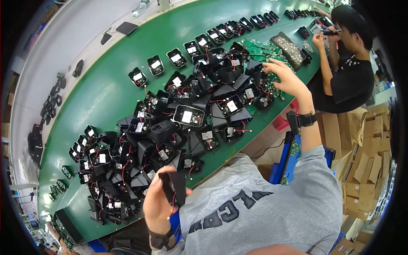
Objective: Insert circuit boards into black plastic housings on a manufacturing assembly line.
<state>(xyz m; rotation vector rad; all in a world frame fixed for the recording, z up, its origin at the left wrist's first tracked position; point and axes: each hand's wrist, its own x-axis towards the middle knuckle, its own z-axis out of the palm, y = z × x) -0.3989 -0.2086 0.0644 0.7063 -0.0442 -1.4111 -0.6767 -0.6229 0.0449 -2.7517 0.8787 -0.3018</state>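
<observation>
My left hand [154,205] is closed around a black plastic housing [179,187], held in front of my body at the table's near edge. A red wire with a small white connector hangs from the housing. Out to the right, my right hand [289,80] has its fingers apart, with nothing seen in it. It is above the right end of the pile, near loose green circuit boards [259,50]. Between my hands spreads a big heap of black housings [163,129], many showing boards, white blocks and red wires inside.
Along the green table [97,102], a row of black housings [176,57] runs toward the far right. A box of small metal parts [288,49] stands beyond the boards. A co-worker [350,72] sits at the right, holding a tool. Cardboard boxes [361,182] stack at the right.
</observation>
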